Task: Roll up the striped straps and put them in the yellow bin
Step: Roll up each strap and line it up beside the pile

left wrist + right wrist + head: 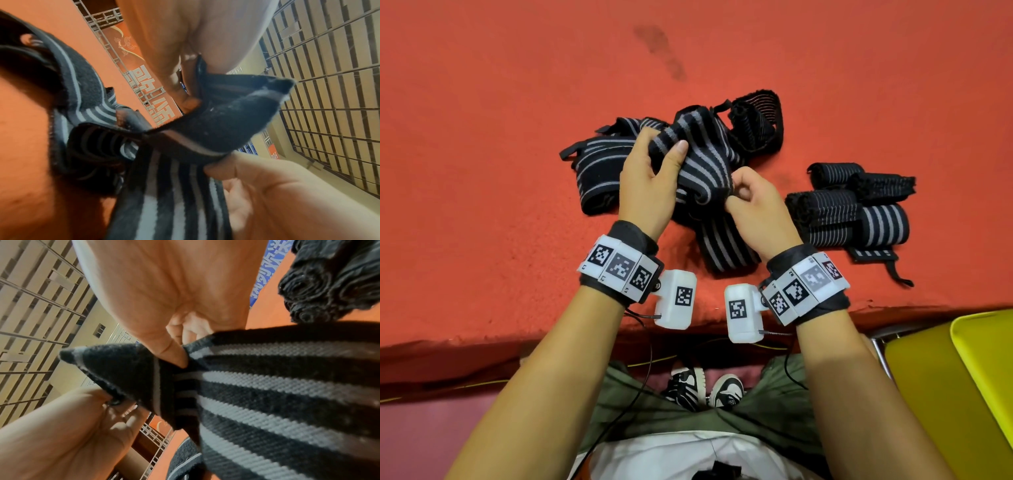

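A black strap with grey stripes (702,171) is lifted above the red cloth, its tail trailing toward me. My left hand (654,164) grips its upper part, thumb on top. My right hand (743,198) pinches the strap's lower folded edge. In the left wrist view the strap (216,123) bends between both hands; in the right wrist view its stripes (277,386) fill the frame. More loose straps (599,164) lie in a heap behind. Several rolled straps (852,205) sit to the right. The yellow bin (969,377) stands at the lower right.
The red cloth-covered table (500,137) has bare room at the left and far side. Its front edge runs just under my wrists. A small strap tab (883,263) lies by the rolled ones. My legs and shoes (705,387) are below.
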Action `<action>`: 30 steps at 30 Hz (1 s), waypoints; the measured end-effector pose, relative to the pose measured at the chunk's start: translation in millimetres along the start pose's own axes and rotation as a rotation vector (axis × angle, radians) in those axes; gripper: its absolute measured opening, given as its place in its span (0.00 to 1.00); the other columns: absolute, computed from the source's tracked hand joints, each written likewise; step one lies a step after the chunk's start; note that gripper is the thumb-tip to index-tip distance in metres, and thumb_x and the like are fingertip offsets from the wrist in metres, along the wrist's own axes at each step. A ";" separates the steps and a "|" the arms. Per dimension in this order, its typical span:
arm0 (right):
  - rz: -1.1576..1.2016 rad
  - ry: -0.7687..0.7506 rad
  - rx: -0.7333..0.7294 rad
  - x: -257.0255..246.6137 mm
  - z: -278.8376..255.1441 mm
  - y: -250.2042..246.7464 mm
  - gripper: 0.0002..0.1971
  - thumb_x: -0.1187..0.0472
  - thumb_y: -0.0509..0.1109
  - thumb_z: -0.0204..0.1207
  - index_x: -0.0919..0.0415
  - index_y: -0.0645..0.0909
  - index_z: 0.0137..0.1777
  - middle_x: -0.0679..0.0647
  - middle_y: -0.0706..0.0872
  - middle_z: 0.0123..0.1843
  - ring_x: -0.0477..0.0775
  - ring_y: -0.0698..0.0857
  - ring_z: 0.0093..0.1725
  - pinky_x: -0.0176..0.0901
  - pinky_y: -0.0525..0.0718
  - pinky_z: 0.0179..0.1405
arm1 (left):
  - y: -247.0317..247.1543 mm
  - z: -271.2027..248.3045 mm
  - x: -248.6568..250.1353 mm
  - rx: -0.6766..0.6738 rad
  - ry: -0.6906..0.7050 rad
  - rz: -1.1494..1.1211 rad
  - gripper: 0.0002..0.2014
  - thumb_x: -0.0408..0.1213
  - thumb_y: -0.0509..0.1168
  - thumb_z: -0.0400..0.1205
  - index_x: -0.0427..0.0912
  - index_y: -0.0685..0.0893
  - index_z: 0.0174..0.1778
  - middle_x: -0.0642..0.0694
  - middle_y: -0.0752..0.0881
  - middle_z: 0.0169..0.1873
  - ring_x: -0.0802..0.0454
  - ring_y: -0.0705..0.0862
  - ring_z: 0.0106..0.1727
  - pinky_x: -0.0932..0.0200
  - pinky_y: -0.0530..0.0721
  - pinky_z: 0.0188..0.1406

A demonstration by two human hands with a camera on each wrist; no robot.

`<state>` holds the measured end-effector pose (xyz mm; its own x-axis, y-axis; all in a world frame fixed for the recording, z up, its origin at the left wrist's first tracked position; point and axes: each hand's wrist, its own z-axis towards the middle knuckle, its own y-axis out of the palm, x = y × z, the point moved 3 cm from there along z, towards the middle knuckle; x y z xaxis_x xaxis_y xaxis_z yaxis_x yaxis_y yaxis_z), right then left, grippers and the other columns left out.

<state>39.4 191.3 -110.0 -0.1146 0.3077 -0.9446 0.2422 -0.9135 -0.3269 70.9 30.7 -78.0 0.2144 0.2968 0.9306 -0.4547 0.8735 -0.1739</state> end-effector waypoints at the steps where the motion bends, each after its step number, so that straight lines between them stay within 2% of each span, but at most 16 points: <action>1: 0.019 -0.011 0.001 -0.3 -0.6 -0.8 0.08 0.73 0.63 0.74 0.61 0.77 0.45 0.58 0.84 0.37 0.47 0.78 0.39 0.48 0.78 0.46 | -0.1 -1.0 -2.2 0.005 -0.001 0.001 0.07 0.44 0.66 0.87 0.53 0.76 0.44 0.48 0.80 0.37 0.48 0.78 0.40 0.33 0.81 0.47; 3: 0.069 -0.035 0.011 -1.0 -3.1 -3.8 0.10 0.76 0.61 0.73 0.62 0.79 0.46 0.53 0.84 0.38 0.44 0.80 0.41 0.47 0.79 0.48 | -0.3 -2.5 -5.1 0.017 -0.009 -0.011 0.07 0.44 0.65 0.87 0.53 0.76 0.43 0.50 0.80 0.36 0.49 0.77 0.40 0.34 0.81 0.47; 5: 0.101 -0.052 0.019 -3.4 -6.1 -8.3 0.14 0.78 0.59 0.73 0.63 0.82 0.49 0.50 0.88 0.43 0.43 0.84 0.46 0.43 0.81 0.53 | -1.5 -1.6 -6.9 0.031 -0.020 -0.012 0.07 0.45 0.65 0.86 0.54 0.76 0.43 0.53 0.78 0.35 0.48 0.75 0.39 0.34 0.80 0.45; 7: 0.121 -0.045 0.000 -6.4 -8.9 -10.8 0.19 0.77 0.58 0.75 0.59 0.86 0.53 0.48 0.91 0.51 0.44 0.87 0.55 0.42 0.83 0.62 | -2.6 0.7 -8.4 0.039 -0.031 -0.023 0.07 0.46 0.65 0.86 0.55 0.75 0.43 0.60 0.78 0.33 0.49 0.75 0.39 0.34 0.80 0.45; 9: 0.177 -0.019 -0.022 -7.6 -9.1 -12.5 0.23 0.76 0.57 0.77 0.53 0.89 0.55 0.43 0.93 0.56 0.44 0.88 0.61 0.45 0.82 0.69 | -2.8 2.1 -9.0 0.036 -0.033 -0.022 0.07 0.45 0.65 0.86 0.55 0.75 0.43 0.63 0.79 0.32 0.50 0.77 0.39 0.36 0.81 0.44; 12: 0.200 -0.051 -0.041 -9.4 -8.0 -14.1 0.18 0.70 0.62 0.84 0.54 0.90 0.61 0.43 0.92 0.61 0.43 0.87 0.66 0.47 0.81 0.74 | -1.0 3.4 -7.6 0.029 -0.045 -0.050 0.07 0.43 0.65 0.87 0.50 0.74 0.45 0.62 0.80 0.31 0.51 0.81 0.33 0.48 0.80 0.31; 14: 0.157 -0.095 -0.069 -9.7 -8.2 -13.7 0.14 0.68 0.65 0.86 0.56 0.90 0.62 0.45 0.92 0.62 0.43 0.87 0.65 0.44 0.81 0.73 | -0.4 5.8 -4.7 0.045 -0.017 -0.043 0.08 0.40 0.65 0.88 0.48 0.73 0.44 0.65 0.81 0.30 0.59 0.80 0.34 0.55 0.79 0.37; 16: 0.107 -0.097 -0.073 -6.2 -7.1 -13.3 0.14 0.70 0.68 0.84 0.55 0.90 0.61 0.49 0.91 0.62 0.46 0.88 0.62 0.38 0.82 0.68 | 0.7 7.0 0.6 0.057 0.015 0.007 0.09 0.39 0.65 0.88 0.50 0.73 0.43 0.67 0.80 0.30 0.64 0.77 0.35 0.59 0.76 0.40; 19: 0.059 -0.130 0.006 -6.9 -5.9 -17.2 0.18 0.76 0.72 0.75 0.55 0.91 0.57 0.54 0.87 0.63 0.46 0.86 0.59 0.30 0.78 0.65 | 0.7 8.6 3.1 0.075 0.039 0.028 0.09 0.41 0.66 0.88 0.45 0.74 0.45 0.65 0.80 0.30 0.61 0.76 0.36 0.56 0.76 0.39; 21: 0.145 -0.147 0.031 -9.9 -5.4 -20.8 0.19 0.80 0.68 0.71 0.59 0.91 0.52 0.55 0.88 0.61 0.45 0.86 0.61 0.35 0.79 0.69 | -0.5 9.8 2.4 0.091 0.040 0.019 0.09 0.42 0.66 0.87 0.44 0.74 0.47 0.61 0.80 0.32 0.57 0.78 0.38 0.49 0.79 0.41; 22: 0.186 -0.145 0.042 -11.3 -5.8 -21.7 0.18 0.79 0.66 0.70 0.60 0.91 0.50 0.56 0.89 0.60 0.45 0.86 0.62 0.39 0.80 0.71 | -1.0 10.1 2.4 0.100 0.042 0.013 0.08 0.43 0.66 0.87 0.45 0.74 0.46 0.60 0.80 0.33 0.56 0.79 0.39 0.45 0.81 0.43; 25: 0.260 -0.132 0.068 -15.8 -9.8 -21.6 0.08 0.64 0.70 0.77 0.63 0.90 0.50 0.60 0.91 0.59 0.57 0.88 0.64 0.59 0.82 0.73 | -0.9 10.9 3.6 0.108 0.036 0.014 0.09 0.44 0.66 0.87 0.50 0.74 0.44 0.57 0.80 0.34 0.53 0.80 0.39 0.38 0.82 0.45; 26: 0.254 -0.130 0.077 -17.6 -11.5 -21.3 0.09 0.58 0.73 0.79 0.62 0.89 0.52 0.58 0.91 0.58 0.59 0.89 0.63 0.63 0.82 0.72 | -0.4 11.1 3.5 0.102 0.032 0.015 0.09 0.44 0.66 0.87 0.50 0.74 0.44 0.58 0.81 0.34 0.53 0.80 0.39 0.38 0.82 0.45; 28: 0.204 -0.156 0.098 -21.7 -14.0 -22.0 0.09 0.54 0.77 0.80 0.59 0.88 0.54 0.52 0.93 0.56 0.53 0.90 0.60 0.61 0.83 0.70 | 0.2 11.1 2.8 0.082 0.018 0.022 0.09 0.44 0.66 0.87 0.51 0.73 0.43 0.62 0.80 0.31 0.56 0.79 0.37 0.42 0.82 0.43; 30: 0.168 -0.200 0.104 -24.3 -12.6 -22.4 0.04 0.56 0.76 0.81 0.55 0.85 0.51 0.47 0.92 0.51 0.48 0.89 0.54 0.56 0.86 0.64 | 0.3 10.8 1.1 0.069 0.010 0.046 0.09 0.44 0.65 0.87 0.52 0.73 0.42 0.64 0.78 0.29 0.58 0.77 0.35 0.47 0.79 0.42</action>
<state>48.9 207.7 -80.1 -0.2713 0.1002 -0.9573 0.1751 -0.9728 -0.1515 61.7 27.1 -73.5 0.2002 0.3403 0.9187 -0.5229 0.8301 -0.1936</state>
